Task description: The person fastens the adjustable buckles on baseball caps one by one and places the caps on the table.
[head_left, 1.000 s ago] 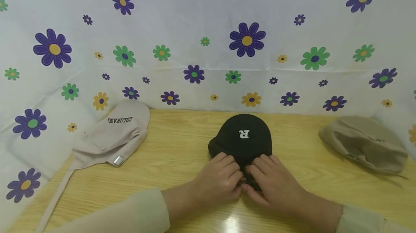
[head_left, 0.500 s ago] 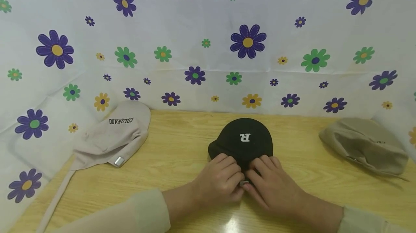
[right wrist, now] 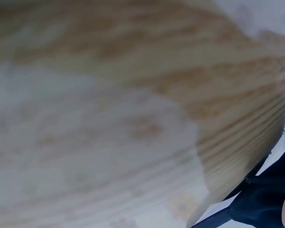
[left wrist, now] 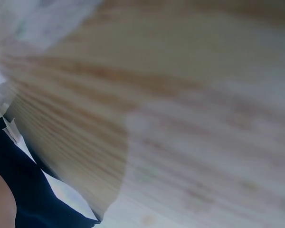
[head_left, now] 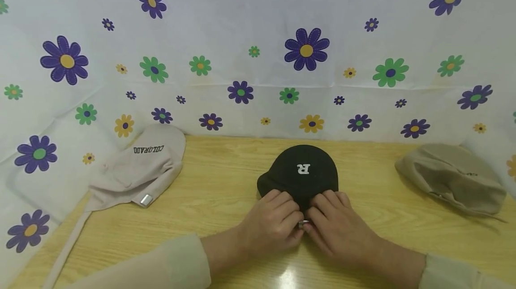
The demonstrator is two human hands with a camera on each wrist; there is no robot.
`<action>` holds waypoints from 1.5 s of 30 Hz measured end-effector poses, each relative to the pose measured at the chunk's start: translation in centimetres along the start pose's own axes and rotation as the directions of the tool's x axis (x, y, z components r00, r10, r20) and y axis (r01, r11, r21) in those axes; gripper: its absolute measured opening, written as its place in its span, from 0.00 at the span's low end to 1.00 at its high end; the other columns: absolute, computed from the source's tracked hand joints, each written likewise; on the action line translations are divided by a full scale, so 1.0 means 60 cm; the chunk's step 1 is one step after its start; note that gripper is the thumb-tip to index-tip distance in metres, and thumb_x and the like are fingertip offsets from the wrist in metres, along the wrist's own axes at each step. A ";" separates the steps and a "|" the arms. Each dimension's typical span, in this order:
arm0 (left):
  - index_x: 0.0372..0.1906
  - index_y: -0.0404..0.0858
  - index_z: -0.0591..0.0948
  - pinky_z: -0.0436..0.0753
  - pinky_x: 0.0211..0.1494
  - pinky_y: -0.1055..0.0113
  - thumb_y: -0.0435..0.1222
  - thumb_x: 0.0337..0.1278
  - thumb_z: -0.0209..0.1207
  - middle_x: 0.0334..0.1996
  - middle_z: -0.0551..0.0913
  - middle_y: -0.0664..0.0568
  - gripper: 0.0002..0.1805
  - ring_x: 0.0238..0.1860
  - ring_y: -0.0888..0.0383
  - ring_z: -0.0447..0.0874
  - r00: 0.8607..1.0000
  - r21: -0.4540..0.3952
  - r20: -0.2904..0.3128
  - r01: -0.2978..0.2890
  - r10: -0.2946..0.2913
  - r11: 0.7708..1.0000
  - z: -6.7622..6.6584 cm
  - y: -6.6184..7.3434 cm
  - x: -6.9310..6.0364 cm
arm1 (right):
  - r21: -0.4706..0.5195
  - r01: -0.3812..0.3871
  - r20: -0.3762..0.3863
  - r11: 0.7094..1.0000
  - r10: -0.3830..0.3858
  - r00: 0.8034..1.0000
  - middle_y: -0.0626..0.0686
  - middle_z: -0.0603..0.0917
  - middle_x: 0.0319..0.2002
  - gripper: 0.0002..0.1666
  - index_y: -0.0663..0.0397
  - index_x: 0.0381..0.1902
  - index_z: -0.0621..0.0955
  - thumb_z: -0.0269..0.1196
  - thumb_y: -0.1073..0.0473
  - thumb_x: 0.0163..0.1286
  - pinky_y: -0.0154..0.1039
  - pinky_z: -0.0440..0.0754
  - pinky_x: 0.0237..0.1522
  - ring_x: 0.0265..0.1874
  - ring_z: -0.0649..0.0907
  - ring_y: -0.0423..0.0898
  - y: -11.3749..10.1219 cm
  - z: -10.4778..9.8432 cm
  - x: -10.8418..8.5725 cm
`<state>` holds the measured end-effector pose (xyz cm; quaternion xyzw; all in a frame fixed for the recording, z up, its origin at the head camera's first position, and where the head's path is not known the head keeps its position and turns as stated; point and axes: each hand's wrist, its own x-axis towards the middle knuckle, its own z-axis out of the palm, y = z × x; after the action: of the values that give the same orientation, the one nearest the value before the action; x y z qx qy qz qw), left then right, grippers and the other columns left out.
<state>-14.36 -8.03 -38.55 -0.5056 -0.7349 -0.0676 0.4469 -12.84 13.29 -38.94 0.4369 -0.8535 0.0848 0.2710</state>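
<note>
In the head view a black baseball cap (head_left: 318, 179) with a white letter R lies near the middle of the table, crown up. My left hand (head_left: 270, 222) grips its near edge with curled fingers. To the right of it, my right hand (head_left: 340, 226) also pinches that edge, thumb pointing inward. Between the two thumbs shows a small silvery buckle (head_left: 303, 224); the strap around it is mostly hidden by fingers. Both wrist views show blurred wood, with dark material and a little skin at a lower corner; the fingers are not visible there.
A pale pink cap (head_left: 149, 163) lettered COLORADO lies at the left, its long strap (head_left: 68, 248) trailing to the front. At the right is a khaki cap (head_left: 455, 177). A flowered white cloth (head_left: 258, 24) hangs behind the wooden table (head_left: 225, 163).
The buckle shows more clearly between the thumbs, and the right thumb has shifted slightly. The cap has tilted a little; both hands keep their hold. The side caps stay put.
</note>
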 end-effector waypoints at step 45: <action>0.21 0.43 0.82 0.75 0.41 0.67 0.40 0.40 0.66 0.25 0.79 0.57 0.06 0.31 0.58 0.76 0.999 0.011 0.040 0.034 -0.034 0.999 -0.002 -0.003 -0.003 | 0.059 0.016 -0.131 0.998 -0.008 0.991 0.47 0.78 0.36 0.20 0.50 0.35 0.83 0.55 0.43 0.75 0.41 0.68 0.41 0.37 0.75 0.44 0.006 -0.003 -0.004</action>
<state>-14.42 -8.33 -38.53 -0.4919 -0.7525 -0.0612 0.4336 -12.99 13.73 -38.88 0.4432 -0.8284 0.1373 0.3138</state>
